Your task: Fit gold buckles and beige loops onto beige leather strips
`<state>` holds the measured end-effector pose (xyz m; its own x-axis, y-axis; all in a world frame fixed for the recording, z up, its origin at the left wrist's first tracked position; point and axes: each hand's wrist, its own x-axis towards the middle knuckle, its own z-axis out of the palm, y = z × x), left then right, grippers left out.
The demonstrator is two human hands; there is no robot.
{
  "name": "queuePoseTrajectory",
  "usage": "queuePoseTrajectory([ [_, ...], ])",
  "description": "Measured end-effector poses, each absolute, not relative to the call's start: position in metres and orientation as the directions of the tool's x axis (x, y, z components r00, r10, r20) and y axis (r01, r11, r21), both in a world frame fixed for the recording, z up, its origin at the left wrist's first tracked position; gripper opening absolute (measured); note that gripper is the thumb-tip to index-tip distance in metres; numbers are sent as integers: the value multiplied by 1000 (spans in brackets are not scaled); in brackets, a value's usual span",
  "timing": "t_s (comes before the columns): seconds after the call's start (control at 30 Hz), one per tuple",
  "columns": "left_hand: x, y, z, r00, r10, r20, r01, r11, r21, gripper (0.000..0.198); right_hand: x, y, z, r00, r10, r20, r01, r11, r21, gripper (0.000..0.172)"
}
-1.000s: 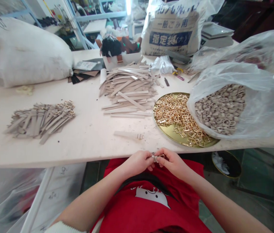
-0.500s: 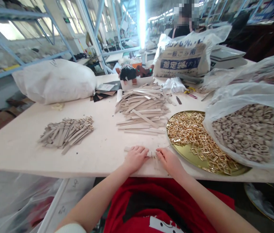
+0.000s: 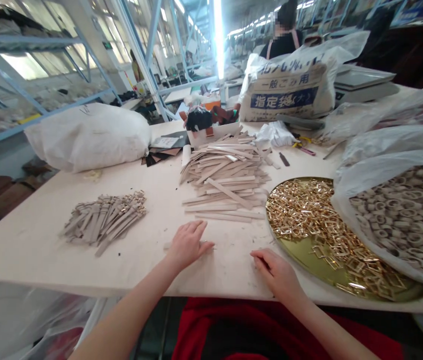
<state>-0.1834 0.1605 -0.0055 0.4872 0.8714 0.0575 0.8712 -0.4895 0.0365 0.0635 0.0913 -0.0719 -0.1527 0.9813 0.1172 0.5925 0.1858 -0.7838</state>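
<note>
Head view looks along a pale wooden surface (image 3: 31,255) in a large workshop, with a co-worker (image 3: 284,37) standing beyond its far side. A bulging white sack (image 3: 87,137) and a printed refuse bag (image 3: 282,92) sit along the far edge, apparently pushed back to leave the middle free for work. At right, a clear plastic bag (image 3: 361,172) has its mouth folded back, which seems meant to keep the beige rings (image 3: 410,215) inside within easy reach. It overlaps a round brass tray (image 3: 301,255), where gold buckles (image 3: 309,210) lie spread in a shallow layer, easy to pick from. Straight ahead, a loose heap of beige strips (image 3: 222,175) lies in the centre, while at left a separate bunch of strips with buckles at their ends (image 3: 104,220) is kept apart from it. Near the edge, the left hand (image 3: 188,246) lies palm down with fingers spread on a single beige strip (image 3: 168,245), pinning it flat rather than gripping it. Whether that strip carries a buckle is hidden by the hand. The right hand (image 3: 277,272) rests open and empty, just short of the tray's rim.
</note>
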Motion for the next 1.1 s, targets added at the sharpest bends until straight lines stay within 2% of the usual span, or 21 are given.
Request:
queuePoseTrajectory([
  [0.07,-150,181,-4,543,840,8,839,-543,23,31,64,92,-72,-153,980,127,584,194,-788,19],
  [0.1,-134,191,-5,567,822,-54,823,-568,2,25,64,92,-71,-152,979,134,578,198,-792,19],
  [0.17,-106,208,-9,575,815,-80,817,-577,-8,20,65,92,-70,-143,979,144,565,200,-800,19],
  [0.5,-87,205,-8,596,800,-68,794,-600,-96,22,65,93,-69,-67,982,175,495,185,-849,19],
  [0.57,-83,195,3,610,792,-37,785,-610,-110,23,68,94,-68,12,989,151,414,132,-901,24],
  [0.63,-77,177,17,646,763,1,759,-643,-103,23,74,93,-62,130,986,106,252,70,-965,36],
  [0.67,-74,165,24,673,740,20,739,-669,-78,23,78,91,-58,175,981,82,161,54,-985,38],
  [0.73,-67,138,37,696,718,8,717,-696,46,26,88,83,-46,205,977,57,40,50,-998,29],
  [0.8,-61,111,46,678,733,-58,716,-641,276,28,98,72,-33,176,983,57,40,51,-998,26],
  [0.87,-54,90,48,658,715,-236,698,-461,548,24,111,60,-23,107,992,60,139,45,-989,30],
  [0.93,-49,76,42,640,634,-434,667,-178,724,19,129,51,-19,12,997,72,308,65,-949,30],
  [1.0,-45,68,32,616,574,-539,600,101,794,16,159,48,-19,2,992,123,510,105,-854,28],
  [1.03,-43,65,26,600,573,-559,545,219,809,15,178,49,-18,51,983,174,612,107,-783,26],
  [1.1,-40,63,15,574,585,-573,404,407,819,15,222,56,-15,224,928,297,783,10,-622,25],
])
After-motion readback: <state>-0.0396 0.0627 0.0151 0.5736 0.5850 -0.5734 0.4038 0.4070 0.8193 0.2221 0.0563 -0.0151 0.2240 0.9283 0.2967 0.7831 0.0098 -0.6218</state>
